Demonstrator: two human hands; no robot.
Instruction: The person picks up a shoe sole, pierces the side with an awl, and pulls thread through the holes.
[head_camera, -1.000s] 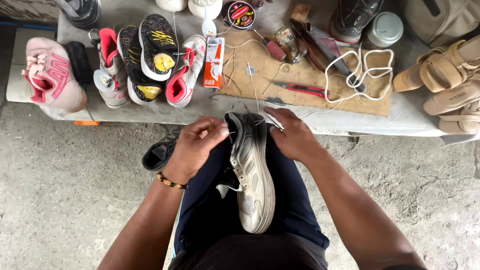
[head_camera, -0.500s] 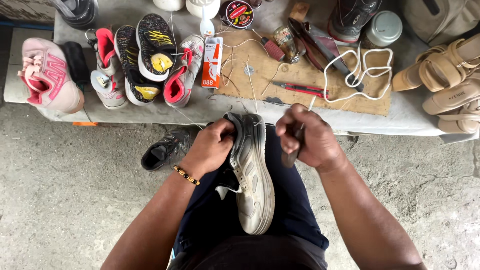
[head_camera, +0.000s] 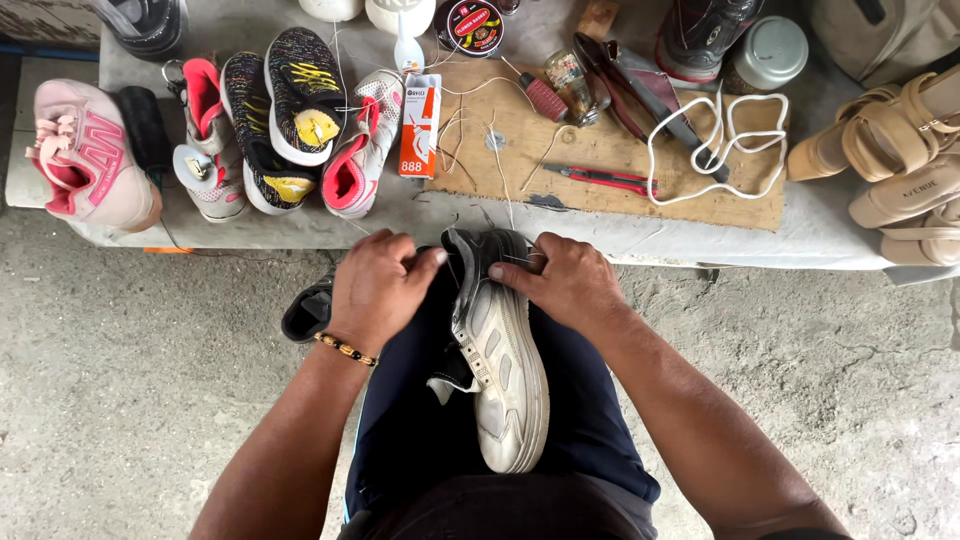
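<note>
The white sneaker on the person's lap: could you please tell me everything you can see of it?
The white sneaker lies on its side along the lap, toe toward the bench, heel toward the body. Its upper looks like scuffed, greyed leather or synthetic with panel cut-outs, over a thick pale rubber sole with a dark toe end. The left hand and right hand grip the toe from either side, and thin thread runs across it there.

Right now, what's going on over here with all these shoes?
A person sits with a worn white sneaker on their lap, toe end pointing toward a low bench. The left hand and the right hand both grip that toe end, with thin thread showing near the fingers. On the bench lie a pink sneaker, several colourful sneakers, red-handled pliers on a wooden board, and a white lace.
</note>
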